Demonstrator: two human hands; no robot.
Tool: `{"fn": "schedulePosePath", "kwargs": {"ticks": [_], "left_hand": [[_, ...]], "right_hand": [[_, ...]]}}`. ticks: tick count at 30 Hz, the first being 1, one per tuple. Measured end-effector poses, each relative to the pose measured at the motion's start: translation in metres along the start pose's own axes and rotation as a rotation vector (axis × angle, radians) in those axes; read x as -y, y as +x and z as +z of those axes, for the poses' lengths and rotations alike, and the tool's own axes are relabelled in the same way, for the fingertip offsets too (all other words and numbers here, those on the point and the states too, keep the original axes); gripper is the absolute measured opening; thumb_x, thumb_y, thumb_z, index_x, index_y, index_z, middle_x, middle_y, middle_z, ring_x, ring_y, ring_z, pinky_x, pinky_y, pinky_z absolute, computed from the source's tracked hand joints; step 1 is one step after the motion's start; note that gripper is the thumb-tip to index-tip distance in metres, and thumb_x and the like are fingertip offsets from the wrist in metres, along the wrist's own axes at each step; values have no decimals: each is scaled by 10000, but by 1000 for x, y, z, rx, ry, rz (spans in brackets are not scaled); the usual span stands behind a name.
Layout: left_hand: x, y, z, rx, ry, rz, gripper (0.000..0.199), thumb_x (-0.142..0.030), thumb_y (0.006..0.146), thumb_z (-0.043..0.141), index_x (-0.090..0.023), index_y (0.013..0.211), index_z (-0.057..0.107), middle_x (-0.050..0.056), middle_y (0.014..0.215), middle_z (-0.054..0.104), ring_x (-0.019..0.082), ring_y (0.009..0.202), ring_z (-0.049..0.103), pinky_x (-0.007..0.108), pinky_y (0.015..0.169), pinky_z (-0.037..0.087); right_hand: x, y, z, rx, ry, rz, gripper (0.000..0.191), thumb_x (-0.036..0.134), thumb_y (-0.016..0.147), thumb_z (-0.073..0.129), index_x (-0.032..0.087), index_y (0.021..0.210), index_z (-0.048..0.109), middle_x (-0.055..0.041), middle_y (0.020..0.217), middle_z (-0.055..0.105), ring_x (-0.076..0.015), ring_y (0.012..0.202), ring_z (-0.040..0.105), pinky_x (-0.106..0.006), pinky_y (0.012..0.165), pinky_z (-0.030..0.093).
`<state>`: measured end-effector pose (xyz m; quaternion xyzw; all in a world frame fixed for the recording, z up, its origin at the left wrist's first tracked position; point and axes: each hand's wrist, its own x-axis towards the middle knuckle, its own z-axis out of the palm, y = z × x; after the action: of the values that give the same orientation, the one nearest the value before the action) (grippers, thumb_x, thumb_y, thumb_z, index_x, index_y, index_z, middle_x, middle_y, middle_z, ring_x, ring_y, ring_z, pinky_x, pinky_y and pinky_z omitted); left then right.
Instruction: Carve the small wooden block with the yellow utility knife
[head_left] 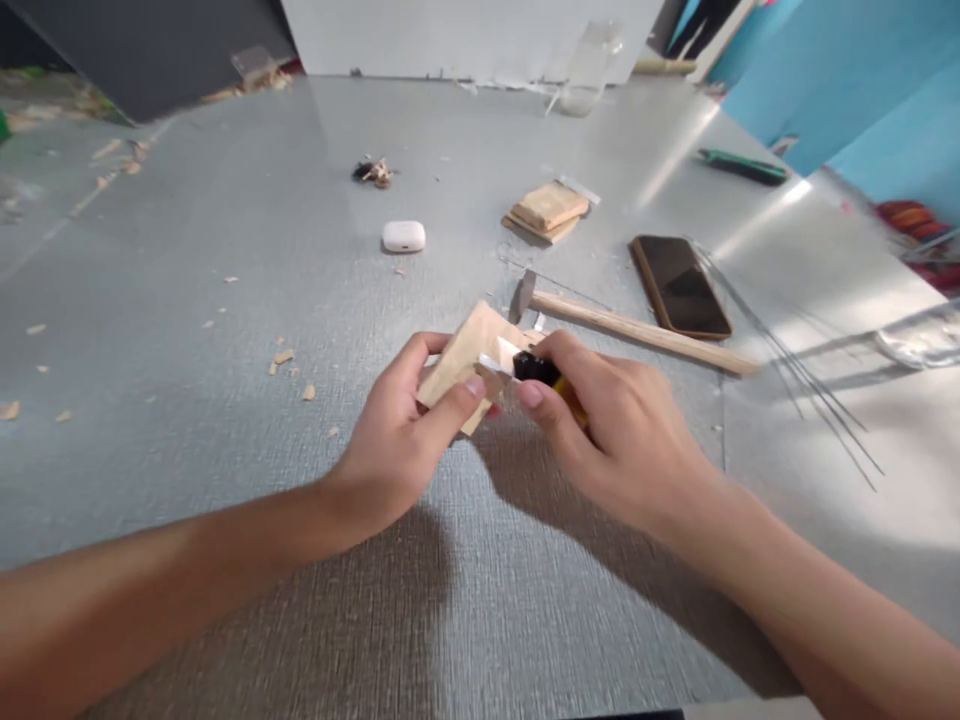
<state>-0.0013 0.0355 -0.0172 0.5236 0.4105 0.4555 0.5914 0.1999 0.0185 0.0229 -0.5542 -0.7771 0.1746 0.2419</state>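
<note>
My left hand [409, 420] is closed round a small pale block of wood [469, 345], held above the grey table. Its thumb presses on the near face of the block. In my right hand [611, 420] is a utility knife [536, 368] with a black and yellow handle, mostly covered by the fingers. The knife's blade points left and lies against the wood near my left thumb; whether it has cut in cannot be made out. Just beyond my right hand lies a hammer [630, 325] with a wooden handle.
Behind the hammer are a phone [682, 285], stacked wood pieces [547, 210] and a white earbud case [403, 236]. Thin metal rods [795, 370] lie at right, a green cutter [742, 166] farther back. A glass jar [589, 70] stands at the rear. Wood chips [283, 357] dot the left side.
</note>
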Motion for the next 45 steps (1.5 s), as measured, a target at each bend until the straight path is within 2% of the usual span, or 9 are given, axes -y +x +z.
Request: {"fn": "schedulePosePath", "kwargs": {"ticks": [8,12,17,24,29,31,34,40,45], "left_hand": [[-7,-4,0,34,28,-139,235,-292,922,840,-225,1073,673,7,855,749,161,771,702,244,657,554],[-8,-1,2,30,10,-142,183,-295,903,854,-180,905,711,15,782,724,134,736,657,225,658,541],[-3,-2,1,17,-66,-156,281,-418,904,883,-193,991,738,-2,802,698,106,682,617,205,607,528],[0,-1,2,17,-119,-79,267,-384,891,900,-203,974,723,-30,758,616,83,626,539,184,533,447],[1,-1,2,19,-158,-29,223,-365,894,890,-215,1004,767,19,909,739,143,807,682,235,733,589],[1,-2,1,25,-177,-37,217,-401,916,869,-210,918,767,28,904,757,157,835,706,264,812,620],[2,-3,-1,3,-190,-62,279,-453,935,849,-214,823,758,14,827,750,125,726,675,216,698,607],[2,-5,0,20,-226,-143,259,-435,925,868,-240,1091,828,52,1037,824,192,957,793,230,775,670],[2,-4,0,4,-223,-102,272,-345,861,931,-225,1079,822,38,1003,824,169,890,782,208,715,654]], "right_hand": [[1,-14,0,-47,65,-31,148,352,1128,510,216,1083,546,58,618,524,-159,475,465,-319,528,337],[-3,-13,-1,-130,-72,-76,154,310,1112,538,198,1013,577,28,672,571,-135,476,446,-302,528,340],[-7,-13,-6,-148,-198,-76,238,332,1141,476,193,1019,625,-5,710,604,-153,511,474,-311,539,306],[-18,-10,-15,-213,-106,-5,166,396,1078,606,235,1097,570,10,731,591,-181,595,536,-317,572,354],[-22,-12,-9,-297,-12,5,175,362,1047,669,242,1103,555,25,730,596,-151,533,502,-309,523,349],[-22,-15,-7,-295,11,-4,138,367,1078,636,238,1067,588,8,737,645,-156,546,552,-306,518,368],[-21,-18,-7,-274,40,-20,145,340,1124,560,227,1052,618,-6,749,697,-155,564,608,-293,514,393],[-13,-17,-10,-170,4,-114,131,251,1108,553,205,1014,633,33,660,616,-126,491,510,-293,527,365],[-10,-16,-10,-72,-100,-136,254,260,1127,480,204,930,629,-16,717,631,-162,554,553,-323,559,358]]}}
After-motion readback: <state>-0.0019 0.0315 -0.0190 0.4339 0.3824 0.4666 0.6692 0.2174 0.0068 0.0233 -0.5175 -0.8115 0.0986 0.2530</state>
